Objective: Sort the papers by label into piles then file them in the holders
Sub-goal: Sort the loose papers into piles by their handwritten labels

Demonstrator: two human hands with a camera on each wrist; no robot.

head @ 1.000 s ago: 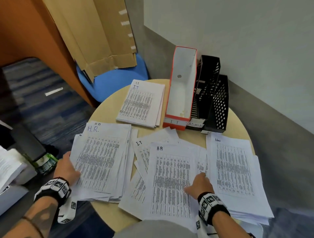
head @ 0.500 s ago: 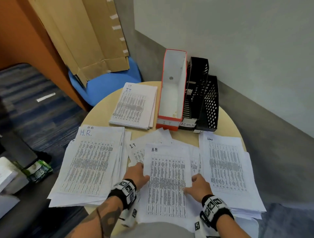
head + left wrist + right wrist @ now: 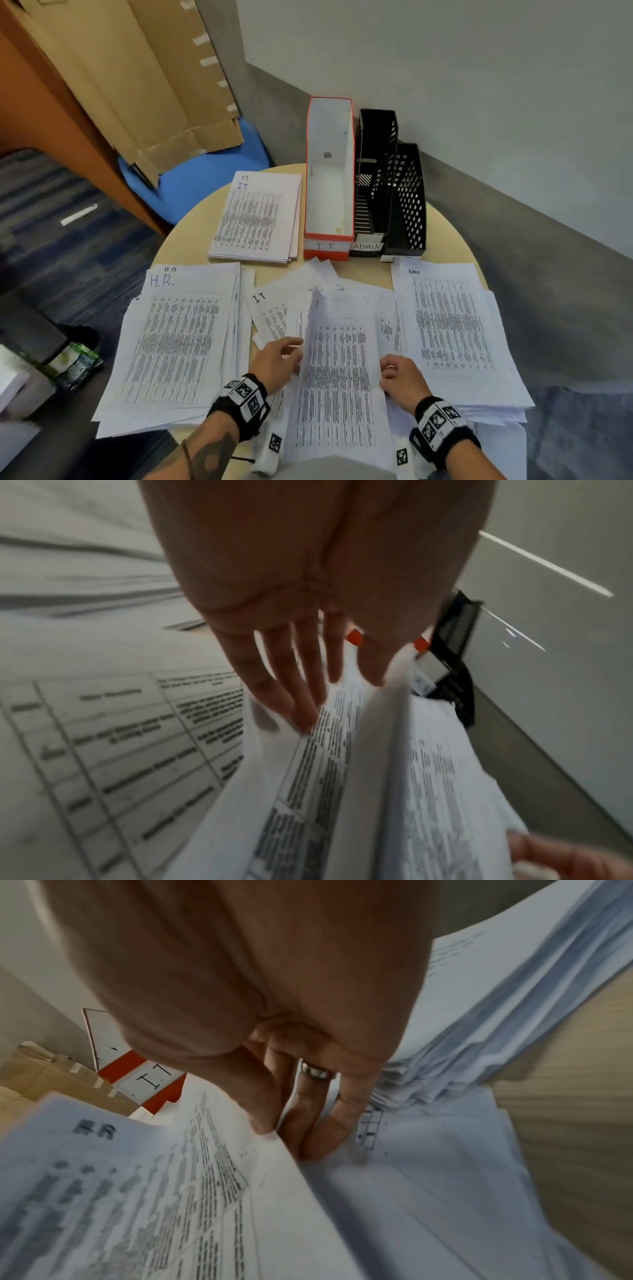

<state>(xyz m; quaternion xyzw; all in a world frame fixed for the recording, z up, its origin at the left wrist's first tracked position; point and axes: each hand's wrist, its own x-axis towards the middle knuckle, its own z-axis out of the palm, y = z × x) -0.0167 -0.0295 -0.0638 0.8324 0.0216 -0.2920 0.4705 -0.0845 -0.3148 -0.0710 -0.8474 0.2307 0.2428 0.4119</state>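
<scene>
On the round table [image 3: 445,233] lie an H.R. pile [image 3: 171,342] at left, an IT pile [image 3: 257,219] at the back and an Admin pile [image 3: 452,332] at right. Loose sheets [image 3: 270,308] are fanned in the middle. Their top sheet, marked H-R [image 3: 337,370] [image 3: 137,1191], is raised along its left side. My left hand [image 3: 284,356] [image 3: 325,683] holds its left edge, and my right hand [image 3: 394,371] [image 3: 291,1131] pinches its right edge, thumb on top. Behind stand the red-and-white IT holder [image 3: 329,178], the black ADMIN holder [image 3: 373,178] and another black holder [image 3: 407,198].
A blue chair [image 3: 205,185] with flattened cardboard [image 3: 137,85] leaning over it stands behind the table at left. A grey wall [image 3: 479,85] runs close behind the holders. A green packet [image 3: 73,365] lies on a low surface to the left.
My left hand left the H.R. pile and came to the middle sheet's left edge. That edge has risen off the loose sheets. My right hand stayed at the right edge.
</scene>
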